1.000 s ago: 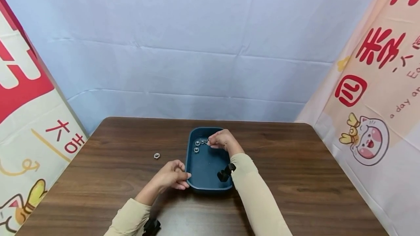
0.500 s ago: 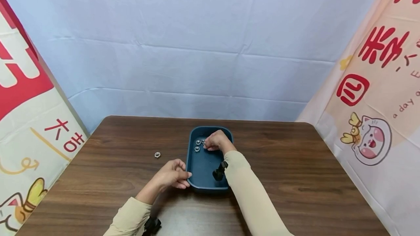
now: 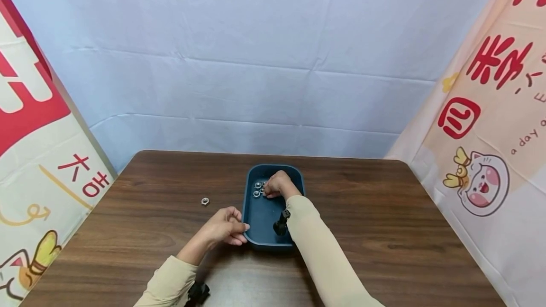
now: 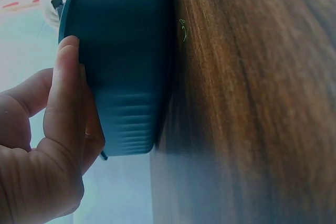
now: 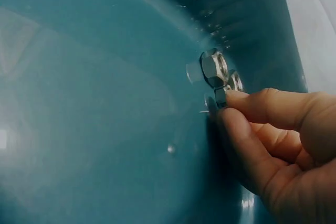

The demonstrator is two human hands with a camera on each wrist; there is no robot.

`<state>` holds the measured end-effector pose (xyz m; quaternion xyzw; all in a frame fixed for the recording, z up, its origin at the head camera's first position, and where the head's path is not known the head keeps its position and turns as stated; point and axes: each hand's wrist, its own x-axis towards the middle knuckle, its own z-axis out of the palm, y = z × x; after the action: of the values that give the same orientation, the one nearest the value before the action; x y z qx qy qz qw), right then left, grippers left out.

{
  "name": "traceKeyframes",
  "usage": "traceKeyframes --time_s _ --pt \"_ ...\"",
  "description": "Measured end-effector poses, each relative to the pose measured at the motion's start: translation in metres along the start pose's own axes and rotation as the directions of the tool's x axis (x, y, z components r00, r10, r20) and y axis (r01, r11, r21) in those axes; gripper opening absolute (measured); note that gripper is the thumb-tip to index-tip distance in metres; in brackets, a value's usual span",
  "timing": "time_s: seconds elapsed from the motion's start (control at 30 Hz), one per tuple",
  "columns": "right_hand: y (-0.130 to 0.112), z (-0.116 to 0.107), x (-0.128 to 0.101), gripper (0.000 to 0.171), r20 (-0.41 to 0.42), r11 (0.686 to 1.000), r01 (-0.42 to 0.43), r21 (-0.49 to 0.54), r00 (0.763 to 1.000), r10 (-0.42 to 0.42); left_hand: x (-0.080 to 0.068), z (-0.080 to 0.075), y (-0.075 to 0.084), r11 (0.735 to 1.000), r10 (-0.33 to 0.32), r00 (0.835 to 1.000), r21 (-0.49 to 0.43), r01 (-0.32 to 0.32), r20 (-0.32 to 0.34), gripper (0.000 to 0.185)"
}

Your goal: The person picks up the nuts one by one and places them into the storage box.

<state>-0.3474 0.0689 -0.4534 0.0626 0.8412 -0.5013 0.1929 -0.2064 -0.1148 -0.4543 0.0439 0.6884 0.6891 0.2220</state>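
Observation:
A dark blue rectangular tray [image 3: 266,244] sits on the wooden table. My left hand [image 3: 224,226] grips its near left rim, thumb on top and fingers along the outer wall; the left wrist view shows the same tray's outer wall [image 4: 126,66]. Inside the tray, my right hand [image 3: 279,185] pinches a small metal hex nut [image 5: 220,97] between thumb and index finger, low over the tray floor. Close by are other hex nuts, among them one hex nut [image 5: 214,67] right at the fingertips and a nut [image 3: 256,194] nearer the left wall. My right fingers partly hide the cluster.
A single hex nut [image 3: 205,201] lies on the table [image 3: 384,221] left of the tray. Behind the table hangs a pale cloth [image 3: 239,84], with printed banners on both sides. A black wrist camera [image 3: 281,224] hangs over the tray from the right wrist.
My right hand has moved left and down inside the tray, bringing the pinched nut beside the other nuts. The left hand keeps its hold on the rim.

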Motion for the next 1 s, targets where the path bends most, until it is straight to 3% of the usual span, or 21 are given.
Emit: traceKeyframes --time_s 0.23,0.37,0.47,0.57,0.7,0.77,1.0 --pt "-0.001 -0.004 -0.005 0.012 0.024 1.0 0.019 -0.02 1.0 -0.018 0.001 0.0 0.0 1.0 0.003 1.0 -0.007 -0.003 0.002 0.028" --pt "-0.007 -0.01 -0.011 0.032 0.096 0.977 0.102 -0.186 0.992 -0.086 0.001 0.001 0.001 1.0 0.003 1.0 -0.008 -0.003 0.0 0.029" --pt "-0.017 -0.014 -0.018 0.032 0.192 0.905 0.208 -0.371 0.971 -0.144 0.001 0.001 0.002 1.0 0.007 1.0 -0.003 -0.007 -0.007 0.028" --pt "-0.028 -0.016 -0.026 0.014 0.287 0.788 0.301 -0.537 0.944 -0.165 0.001 0.0 0.002 1.0 -0.001 1.0 0.0 0.001 -0.009 0.027" --pt "-0.038 -0.016 -0.036 0.048 0.343 0.652 0.35 -0.673 0.928 -0.145 0.001 -0.001 0.001 1.0 -0.014 1.0 0.0 0.014 -0.003 0.026" --pt "-0.042 -0.017 -0.039 0.051 0.346 0.628 0.351 -0.695 0.928 -0.137 0.001 -0.001 0.002 1.0 -0.009 1.0 0.003 0.009 -0.007 0.026" --pt "-0.044 -0.018 -0.054 0.053 0.338 0.609 0.337 -0.718 0.934 -0.118 -0.001 0.002 0.007 0.999 0.011 1.0 0.036 -0.01 -0.014 0.025"
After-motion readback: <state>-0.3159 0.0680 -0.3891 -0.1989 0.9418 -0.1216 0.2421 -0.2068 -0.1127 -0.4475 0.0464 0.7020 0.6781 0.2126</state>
